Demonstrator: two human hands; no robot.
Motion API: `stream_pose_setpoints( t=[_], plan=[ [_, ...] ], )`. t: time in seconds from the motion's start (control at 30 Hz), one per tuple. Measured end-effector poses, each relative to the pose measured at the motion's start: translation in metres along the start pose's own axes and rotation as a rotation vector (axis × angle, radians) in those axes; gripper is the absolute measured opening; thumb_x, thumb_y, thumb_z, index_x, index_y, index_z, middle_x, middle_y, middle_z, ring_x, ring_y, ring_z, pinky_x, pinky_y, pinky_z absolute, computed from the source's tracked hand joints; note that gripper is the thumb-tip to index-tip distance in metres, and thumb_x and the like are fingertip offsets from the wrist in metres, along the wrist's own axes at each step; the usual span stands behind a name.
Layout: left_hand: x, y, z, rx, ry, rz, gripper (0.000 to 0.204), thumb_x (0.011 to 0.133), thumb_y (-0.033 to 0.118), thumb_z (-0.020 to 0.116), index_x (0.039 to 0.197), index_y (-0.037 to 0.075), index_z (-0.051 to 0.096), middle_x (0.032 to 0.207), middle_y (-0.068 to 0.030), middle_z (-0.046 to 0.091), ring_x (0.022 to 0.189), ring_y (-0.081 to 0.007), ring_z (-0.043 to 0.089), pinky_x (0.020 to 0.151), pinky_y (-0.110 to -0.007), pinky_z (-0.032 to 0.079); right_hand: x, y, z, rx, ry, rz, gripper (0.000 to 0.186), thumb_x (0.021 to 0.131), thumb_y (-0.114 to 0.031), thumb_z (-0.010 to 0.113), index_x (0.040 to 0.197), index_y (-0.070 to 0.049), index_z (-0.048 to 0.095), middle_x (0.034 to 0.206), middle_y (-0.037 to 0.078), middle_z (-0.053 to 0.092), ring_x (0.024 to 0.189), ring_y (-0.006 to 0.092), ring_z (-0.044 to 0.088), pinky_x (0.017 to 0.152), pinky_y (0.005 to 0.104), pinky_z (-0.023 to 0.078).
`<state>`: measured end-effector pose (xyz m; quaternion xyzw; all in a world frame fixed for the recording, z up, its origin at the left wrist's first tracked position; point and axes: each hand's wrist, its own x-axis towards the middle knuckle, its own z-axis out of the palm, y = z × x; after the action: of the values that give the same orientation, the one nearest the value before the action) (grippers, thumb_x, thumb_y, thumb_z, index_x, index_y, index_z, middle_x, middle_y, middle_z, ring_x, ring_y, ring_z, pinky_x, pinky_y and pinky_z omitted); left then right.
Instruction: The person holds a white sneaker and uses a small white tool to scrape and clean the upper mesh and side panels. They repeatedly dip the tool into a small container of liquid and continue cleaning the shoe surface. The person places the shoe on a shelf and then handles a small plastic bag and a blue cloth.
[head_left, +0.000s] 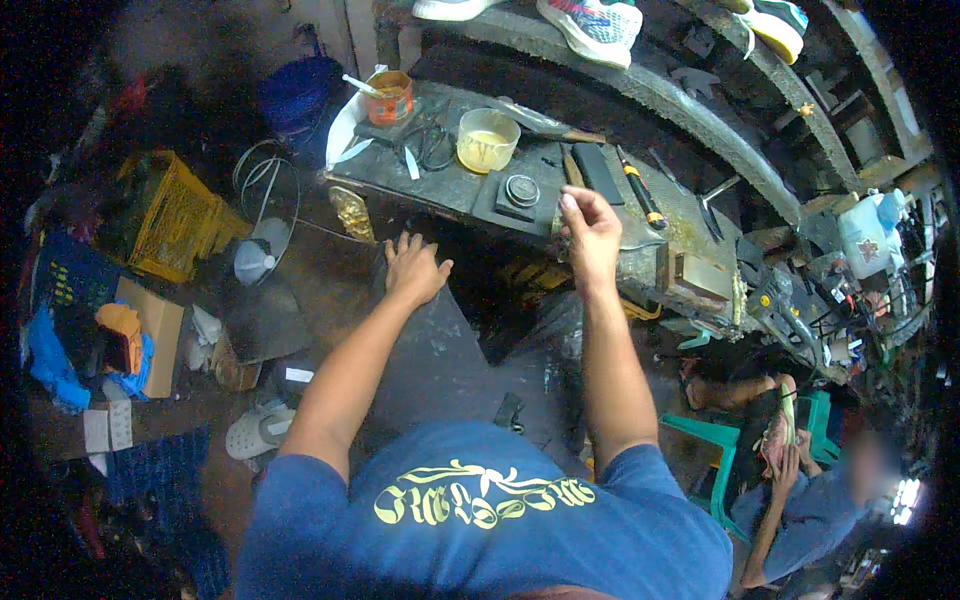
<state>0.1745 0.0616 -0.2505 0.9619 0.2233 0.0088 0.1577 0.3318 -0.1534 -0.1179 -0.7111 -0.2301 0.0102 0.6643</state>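
Note:
My left hand [415, 270] rests with fingers spread on the dark cloth [420, 345] over my lap, just short of the workbench's near edge. My right hand [592, 225] is raised at the bench's front edge, thumb and fingers pinched together; whether something small is between them I cannot make out. Beside it on the workbench [440, 192] are a round tin [521, 190] on a dark slab, a black block [597, 175] and a tool with an orange-and-black handle [640, 190]. Farther left stand a translucent tub [487, 140] with yellowish residue and an orange can [388, 100] holding a brush.
Shoes [595, 30] sit on a shelf above the bench. To the left are a yellow crate [175, 220], a blue bucket [298, 95] and a cardboard box [155, 335]. At right, a co-worker [810, 510] handles a shoe-like piece near a green plastic chair [715, 460].

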Motion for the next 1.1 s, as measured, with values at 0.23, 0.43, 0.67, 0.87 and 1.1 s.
stream_pose_setpoints(
  t=[0.23,0.43,0.67,0.87,1.1],
  plan=[
    [0.001,0.001,0.001,-0.02,0.021,-0.005,0.05,0.096,0.042,0.065,0.128,0.005,0.071,0.146,-0.02,0.055,0.145,-0.0401,0.038,0.123,-0.062,0.019,0.097,0.002,0.007,-0.416,-0.076,-0.077,0.037,0.093,-0.021,0.077,0.123,-0.001,0.071,0.097,0.009,0.076,0.091,0.0196,0.075,0.08,0.034,0.056],
    [0.002,0.001,-0.003,-0.032,0.007,-0.03,0.049,0.095,0.042,0.066,0.128,0.006,0.071,0.145,-0.0192,0.056,0.144,-0.0381,0.04,0.122,-0.06,0.021,0.131,0.008,0.034,-0.769,-0.156,-0.158,0.047,0.086,-0.034,0.083,0.127,-0.013,0.074,0.091,0.016,0.076,0.084,0.0282,0.074,0.079,0.0409,0.056],
    [0.002,-0.004,0.003,-0.03,0.07,-0.003,0.051,0.093,0.047,0.068,0.126,0.009,0.072,0.143,-0.0181,0.059,0.141,-0.0383,0.044,0.119,-0.059,0.027,0.12,0.0,0.038,-0.463,0.008,-0.142,0.04,0.091,-0.02,0.079,0.129,-0.009,0.074,0.1,0.01,0.079,0.085,0.01,0.067,0.08,0.0292,0.054],
    [0.004,-0.001,0.005,-0.04,0.052,-0.003,0.051,0.093,0.046,0.068,0.127,0.009,0.073,0.143,-0.0179,0.058,0.141,-0.0385,0.043,0.119,-0.059,0.026,0.097,-0.004,0.035,-0.451,-0.14,-0.362,0.039,0.091,-0.008,0.078,0.13,-0.013,0.074,0.116,0.012,0.078,0.107,0.0144,0.071,0.096,0.0318,0.054],
    [-0.001,-0.002,-0.002,-0.128,0.051,-0.008,0.047,0.094,0.04,0.067,0.124,0.004,0.073,0.143,-0.0215,0.057,0.143,-0.0411,0.041,0.122,-0.062,0.02,0.116,-0.012,0.037,-0.796,-0.055,-0.065,0.065,0.088,-0.028,0.08,0.148,-0.016,0.058,0.107,0.011,0.079,0.098,0.0283,0.075,0.09,0.0395,0.055]
  ],
)
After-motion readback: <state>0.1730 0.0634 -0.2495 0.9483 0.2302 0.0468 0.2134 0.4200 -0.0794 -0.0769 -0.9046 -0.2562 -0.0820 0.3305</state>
